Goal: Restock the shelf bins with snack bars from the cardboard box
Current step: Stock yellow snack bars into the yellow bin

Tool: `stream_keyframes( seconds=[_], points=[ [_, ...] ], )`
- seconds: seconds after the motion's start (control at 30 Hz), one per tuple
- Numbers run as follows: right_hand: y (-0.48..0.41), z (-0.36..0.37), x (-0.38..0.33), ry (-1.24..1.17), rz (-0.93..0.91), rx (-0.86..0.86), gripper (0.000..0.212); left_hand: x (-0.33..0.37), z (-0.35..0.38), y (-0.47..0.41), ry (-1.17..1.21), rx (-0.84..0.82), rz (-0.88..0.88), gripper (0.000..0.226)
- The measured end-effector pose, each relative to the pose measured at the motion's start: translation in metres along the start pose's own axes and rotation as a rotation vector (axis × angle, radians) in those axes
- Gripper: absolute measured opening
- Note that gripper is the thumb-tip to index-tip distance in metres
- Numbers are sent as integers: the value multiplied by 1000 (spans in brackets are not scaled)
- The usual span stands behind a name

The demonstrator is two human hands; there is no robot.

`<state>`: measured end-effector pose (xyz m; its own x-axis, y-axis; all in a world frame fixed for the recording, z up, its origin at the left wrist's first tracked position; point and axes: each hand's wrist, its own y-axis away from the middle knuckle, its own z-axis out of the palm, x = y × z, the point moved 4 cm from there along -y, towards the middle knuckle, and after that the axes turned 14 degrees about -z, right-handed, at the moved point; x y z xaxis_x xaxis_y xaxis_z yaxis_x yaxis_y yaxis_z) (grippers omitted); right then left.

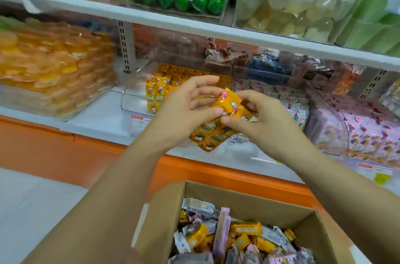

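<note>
Above box [249,197], left hand [184,109], right hand [265,117] gripping snack bars [229,105]

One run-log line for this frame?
step: restocking | left hand grips yellow snack bars | right hand pinches them | clear bin behind, partly filled | cardboard box below, mixed bars inside

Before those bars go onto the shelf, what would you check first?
1. Grip on orange snack bars: ok, left hand and right hand both hold the stack.
2. Matching clear bin: ok, same orange wrappers inside.
3. Room in bin: ok, its front left looks unfilled.
4. Stack squared up: cannot tell, hands cover it.
5. Cardboard box stock: ok, many mixed bars inside.
</note>
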<state>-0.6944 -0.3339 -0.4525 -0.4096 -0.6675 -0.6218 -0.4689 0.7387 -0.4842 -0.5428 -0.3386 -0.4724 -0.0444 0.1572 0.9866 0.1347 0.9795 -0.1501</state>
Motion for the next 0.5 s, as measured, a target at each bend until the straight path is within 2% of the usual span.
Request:
stream_keyframes(
  seconds=[0.17,0.27,0.37,0.5],
  points=[
    [-61,25,-2,39,-81,50,32,3,-51,-17,9,158,59,49],
    [-91,41,15,80,-82,68,31,-12,-87,-22,-187,405,21,39],
    [-112,66,43,204,-44,-36,38,-27,-110,-21,-408,560,-9,33],
    [-124,96,74,389,55,-282,57,-43,-123,-21,-568,564,-87,33]
  ],
)
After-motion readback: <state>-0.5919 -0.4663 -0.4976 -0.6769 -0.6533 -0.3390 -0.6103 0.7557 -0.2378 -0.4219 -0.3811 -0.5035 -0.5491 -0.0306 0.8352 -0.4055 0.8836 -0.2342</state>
